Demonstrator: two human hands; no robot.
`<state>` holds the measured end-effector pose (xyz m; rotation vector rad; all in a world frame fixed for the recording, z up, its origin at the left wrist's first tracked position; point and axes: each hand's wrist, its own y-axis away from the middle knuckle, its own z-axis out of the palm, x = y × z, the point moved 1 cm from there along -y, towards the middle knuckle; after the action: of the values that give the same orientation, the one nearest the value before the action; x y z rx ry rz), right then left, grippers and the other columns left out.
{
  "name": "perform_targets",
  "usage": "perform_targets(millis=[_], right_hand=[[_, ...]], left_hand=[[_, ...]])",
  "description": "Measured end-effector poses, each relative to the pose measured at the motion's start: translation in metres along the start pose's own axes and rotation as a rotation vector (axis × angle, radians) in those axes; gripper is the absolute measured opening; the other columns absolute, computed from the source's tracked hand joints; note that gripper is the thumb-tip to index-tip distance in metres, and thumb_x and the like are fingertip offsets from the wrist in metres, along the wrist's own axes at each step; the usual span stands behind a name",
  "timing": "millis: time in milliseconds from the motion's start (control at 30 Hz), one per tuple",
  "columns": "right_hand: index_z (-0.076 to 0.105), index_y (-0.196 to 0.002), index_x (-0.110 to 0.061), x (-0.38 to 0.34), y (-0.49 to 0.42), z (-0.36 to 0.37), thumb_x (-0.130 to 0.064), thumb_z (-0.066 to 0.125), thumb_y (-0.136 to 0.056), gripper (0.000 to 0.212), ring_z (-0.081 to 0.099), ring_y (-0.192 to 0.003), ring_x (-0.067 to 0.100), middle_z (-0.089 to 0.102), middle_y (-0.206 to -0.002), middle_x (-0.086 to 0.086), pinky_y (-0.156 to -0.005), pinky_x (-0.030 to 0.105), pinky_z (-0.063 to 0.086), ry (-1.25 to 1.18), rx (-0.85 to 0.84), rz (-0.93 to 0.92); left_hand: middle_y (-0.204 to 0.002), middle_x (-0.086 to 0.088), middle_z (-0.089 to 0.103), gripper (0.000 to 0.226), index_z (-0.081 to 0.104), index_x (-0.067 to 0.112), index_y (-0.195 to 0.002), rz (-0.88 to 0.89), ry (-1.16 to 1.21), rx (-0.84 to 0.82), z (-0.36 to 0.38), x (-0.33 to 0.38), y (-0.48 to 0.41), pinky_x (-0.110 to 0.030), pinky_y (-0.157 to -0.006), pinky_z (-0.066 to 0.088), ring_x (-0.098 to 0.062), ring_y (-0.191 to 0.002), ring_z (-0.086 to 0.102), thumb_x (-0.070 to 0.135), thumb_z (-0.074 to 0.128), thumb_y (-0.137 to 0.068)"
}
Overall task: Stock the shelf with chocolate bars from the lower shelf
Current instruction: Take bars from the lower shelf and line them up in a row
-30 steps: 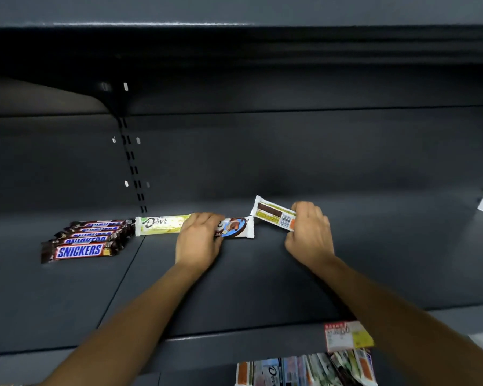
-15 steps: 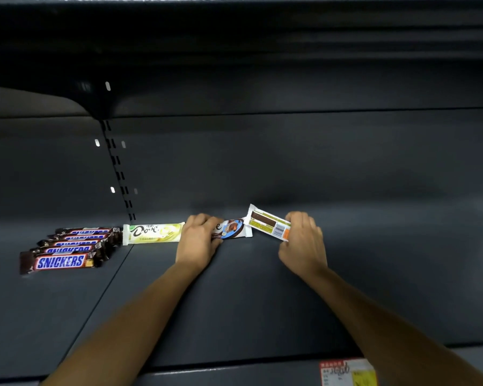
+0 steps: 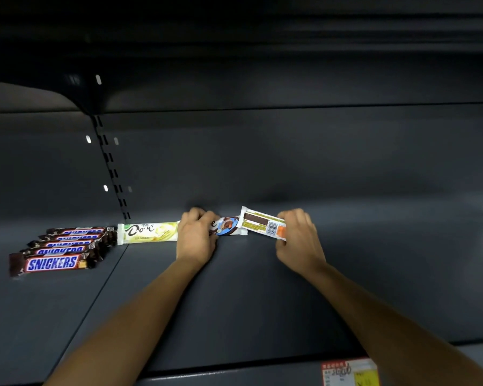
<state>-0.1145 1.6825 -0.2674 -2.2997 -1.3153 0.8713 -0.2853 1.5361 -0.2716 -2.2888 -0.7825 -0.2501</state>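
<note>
Shelf [image 3: 248, 302]: dark grey metal, lying under a deep shadow from the shelf above; a seam is running from the back wall towards the front edge.
Left hand [image 3: 197, 235]: reaching to the back of the shelf, knuckles up, fingers curling down over the left end of the blue bar [image 3: 229, 228] and gripping it.
Blue bar: lying flat along the back wall, its white right end sticking out past the hand.
Yellow bar [image 3: 148, 232]: lying flat in line with the blue bar, just left of the hand, label up; the hand is covering the spot where the two meet.
Right hand [image 3: 299, 238]: fingers curling round the right end of the barcode bar [image 3: 262, 222] and pinching it.
Barcode bar: showing its printed back, tilting, its left end sitting above the blue bar's right tip; whether they are touching cannot be told.
Snickers [image 3: 53, 263]: five bars lying side by side, front to back, on the left part of the shelf, just left of the yellow bar.
Upright [image 3: 112, 168]: a slotted strip running up the back wall behind the yellow bar's left end.
Price tag [image 3: 349, 371]: red and yellow, hanging on the front edge at lower right, cut off by the frame.
</note>
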Motion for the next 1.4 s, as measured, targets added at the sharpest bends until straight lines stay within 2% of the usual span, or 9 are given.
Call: perform_targets(millis=[200,400,533,667,833,967,1133,1233,1400], right_hand=[[0.057,-0.112,-0.01,0.001,0.0,0.003,-0.005,0.061,-0.074,0.038,0.049,-0.096,0.023,0.052,-0.107,0.007,-0.083,0.035,0.045,-0.073,0.015,-0.047],[0.056,-0.123,-0.007,0.003,0.001,0.005,-0.014,0.061,-0.083,0.04,0.049,-0.103,0.026,0.054,-0.114,0.009,-0.091,0.035,0.042,-0.105,0.012,-0.075],[0.063,-0.108,-0.01,0.003,0.001,0.005,-0.015,0.058,-0.088,0.021,0.054,-0.093,0.026,0.059,-0.104,0.007,-0.085,0.034,0.044,-0.161,0.028,-0.102],[0.064,-0.095,-0.01,0.004,-0.003,0.0,-0.021,0.052,-0.086,0.018,0.058,-0.082,0.025,0.061,-0.091,0.004,-0.069,0.03,0.043,-0.236,0.039,-0.071],[0.065,-0.096,-0.014,0.007,-0.007,-0.014,-0.012,0.061,-0.085,0.012,0.059,-0.08,0.014,0.065,-0.09,-0.003,-0.072,0.023,0.044,-0.356,0.048,-0.053],[0.062,-0.097,-0.02,0.013,-0.007,-0.023,-0.014,0.062,-0.085,0.013,0.06,-0.083,0.009,0.065,-0.091,-0.009,-0.076,0.025,0.048,-0.363,0.004,-0.04],[0.063,-0.096,-0.022,0.019,-0.006,-0.027,-0.021,0.063,-0.084,0.012,0.058,-0.085,0.013,0.065,-0.092,-0.007,-0.074,0.033,0.049,-0.216,-0.061,-0.059],[0.065,-0.099,-0.02,0.021,-0.006,-0.027,-0.023,0.062,-0.085,0.015,0.056,-0.091,0.017,0.067,-0.094,-0.005,-0.075,0.034,0.047,-0.105,-0.154,-0.092],[0.061,-0.09,-0.021,0.018,-0.007,-0.03,-0.016,0.064,-0.084,0.008,0.06,-0.073,0.009,0.062,-0.075,-0.014,-0.07,0.026,0.048,-0.411,-0.032,0.161]], left_hand=[[-0.101,-0.003,0.057,0.036,0.068,0.019,-0.106,0.007,-0.011,0.005,0.002,-0.003,0.0,-0.033,-0.086,0.039,-0.026,-0.096,0.049,0.004,0.068,-0.073],[-0.105,-0.003,0.059,0.04,0.06,0.02,-0.114,0.083,-0.217,0.035,0.004,0.001,0.005,-0.038,-0.083,0.042,-0.029,-0.099,0.049,0.019,0.068,-0.074],[-0.118,-0.004,0.055,0.052,0.053,0.017,-0.125,0.194,-0.135,0.098,0.003,0.017,0.008,-0.038,-0.087,0.041,-0.027,-0.107,0.047,0.024,0.069,-0.076],[-0.123,0.002,0.056,0.039,0.053,0.019,-0.125,0.284,0.038,0.086,0.0,0.036,0.004,-0.032,-0.094,0.039,-0.019,-0.11,0.046,0.032,0.053,-0.088],[-0.105,0.002,0.061,0.025,0.064,0.016,-0.112,0.155,0.314,0.026,-0.008,0.051,-0.006,-0.015,-0.082,0.035,-0.009,-0.092,0.05,0.017,0.061,-0.088],[-0.09,0.007,0.058,0.016,0.069,0.021,-0.098,-0.022,0.442,-0.08,-0.009,0.055,-0.009,-0.015,-0.073,0.043,-0.003,-0.07,0.053,0.012,0.064,-0.086],[-0.068,0.008,0.058,0.012,0.07,0.02,-0.093,-0.159,0.599,-0.164,-0.002,0.059,-0.005,-0.015,-0.065,0.041,0.003,-0.056,0.052,0.012,0.065,-0.086],[-0.075,0.005,0.062,0.016,0.067,0.023,-0.093,-0.148,0.632,-0.134,-0.005,0.069,-0.007,-0.019,-0.073,0.048,0.002,-0.064,0.055,0.009,0.067,-0.084],[-0.103,0.001,0.06,0.053,0.051,0.013,-0.126,-0.293,0.756,-0.005,-0.005,0.086,-0.01,-0.022,-0.09,0.047,-0.01,-0.096,0.059,0.015,0.074,-0.078]])
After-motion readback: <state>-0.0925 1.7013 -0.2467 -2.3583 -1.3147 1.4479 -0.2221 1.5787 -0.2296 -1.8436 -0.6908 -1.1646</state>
